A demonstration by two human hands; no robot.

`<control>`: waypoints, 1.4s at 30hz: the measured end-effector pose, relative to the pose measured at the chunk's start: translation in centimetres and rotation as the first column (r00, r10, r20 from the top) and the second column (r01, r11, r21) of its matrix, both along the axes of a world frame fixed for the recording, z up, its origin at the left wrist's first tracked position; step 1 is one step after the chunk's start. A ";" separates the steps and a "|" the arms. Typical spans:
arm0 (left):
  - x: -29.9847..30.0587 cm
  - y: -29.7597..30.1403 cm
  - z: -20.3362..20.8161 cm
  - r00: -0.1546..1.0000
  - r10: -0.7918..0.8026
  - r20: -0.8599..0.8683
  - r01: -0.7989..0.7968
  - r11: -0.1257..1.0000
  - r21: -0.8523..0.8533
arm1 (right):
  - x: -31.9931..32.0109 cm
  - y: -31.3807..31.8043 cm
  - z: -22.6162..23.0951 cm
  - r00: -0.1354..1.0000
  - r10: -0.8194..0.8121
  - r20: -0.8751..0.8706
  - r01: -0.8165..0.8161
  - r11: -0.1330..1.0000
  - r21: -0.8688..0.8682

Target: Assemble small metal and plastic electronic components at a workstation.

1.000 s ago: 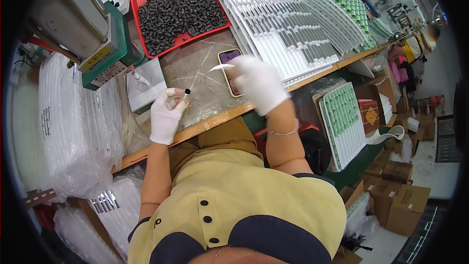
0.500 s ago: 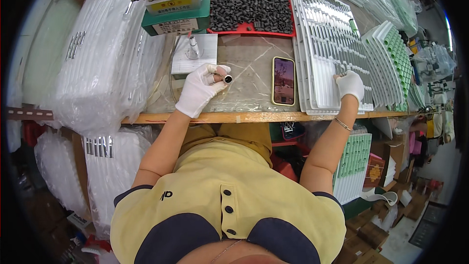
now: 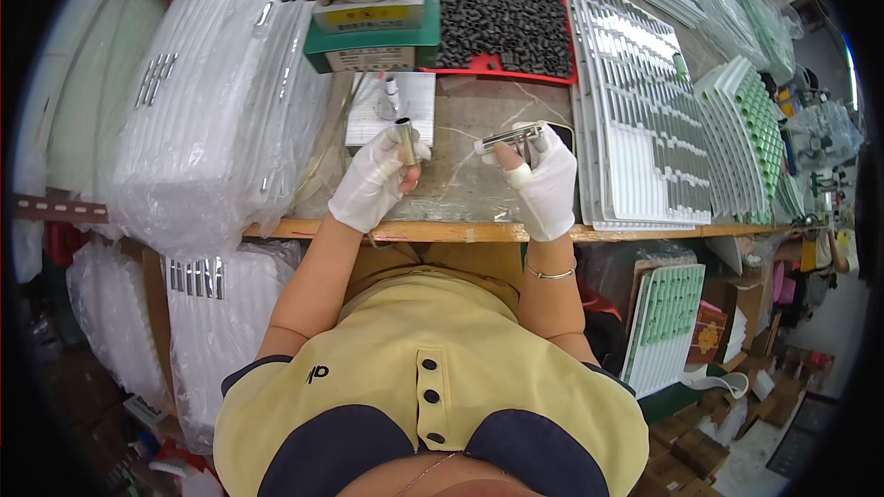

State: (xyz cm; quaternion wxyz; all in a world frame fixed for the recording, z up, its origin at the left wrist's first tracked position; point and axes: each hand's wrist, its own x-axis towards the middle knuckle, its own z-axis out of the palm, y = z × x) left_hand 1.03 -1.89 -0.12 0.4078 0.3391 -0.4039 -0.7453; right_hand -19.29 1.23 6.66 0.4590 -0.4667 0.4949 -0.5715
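In white gloves with bare fingertips, both hands are raised over the near part of the bench. My left hand (image 3: 371, 182) is closed round a short shiny metal tube (image 3: 406, 140), tilted with its dark open end up. Across from it, my right hand (image 3: 547, 184) pinches shiny metal tubes (image 3: 512, 137) lying crosswise; their exact number is unclear. Just beyond the left hand is a flat metal block (image 3: 419, 110) with an upright silver post (image 3: 391, 92). To the right lies a white ribbed tray (image 3: 631, 193) with rows of metal tubes.
A press with a green base (image 3: 373, 41) stands behind the block. Beside it, a red tray (image 3: 573, 14) is heaped with black plastic fittings (image 3: 502, 14). Plastic-wrapped white trays (image 3: 193, 129) stack at left; green-filled trays (image 3: 750, 120) stand far right. The wooden edge (image 3: 442, 232) runs in front.
My right hand has come left from the white tray and now holds metal tubes, covering most of the phone. The tube in my left hand has turned more upright. The view has shifted slightly.
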 end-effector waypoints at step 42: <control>6.5 -4.7 1.7 0.646 0.581 0.496 -0.329 0.797 -0.506 | 9.0 -10.6 -6.0 0.508 0.036 -0.860 -0.115 0.993 -0.026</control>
